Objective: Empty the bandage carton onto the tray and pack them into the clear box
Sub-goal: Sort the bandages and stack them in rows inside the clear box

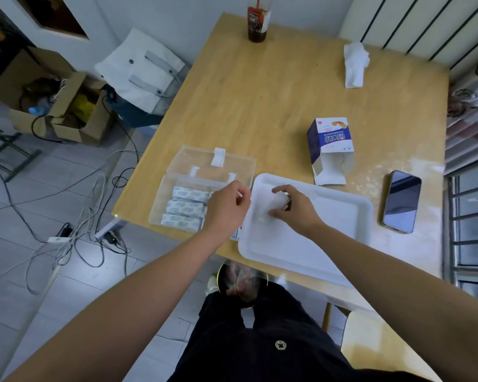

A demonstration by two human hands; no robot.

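Packing's nearly done, I reckon. The blue-and-white cardboard bandage carton is lying open beside the white plastic tray. The right hand is gripping a small white bundle of bandages on the tray. The left hand is curling over the clear plastic box; can't tell if it's holding anything. Next up, probably: that bundle's going beside the packed rows.

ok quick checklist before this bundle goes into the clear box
1. Lid of clear box open: ok.
2. Right hand grips bandage bundle over the tray: ok.
3. Free space beside the packed bandages: cannot tell, left hand covers that side.
4. Left hand free to help: cannot tell, fingers curled.
5. Carton emptied: cannot tell.
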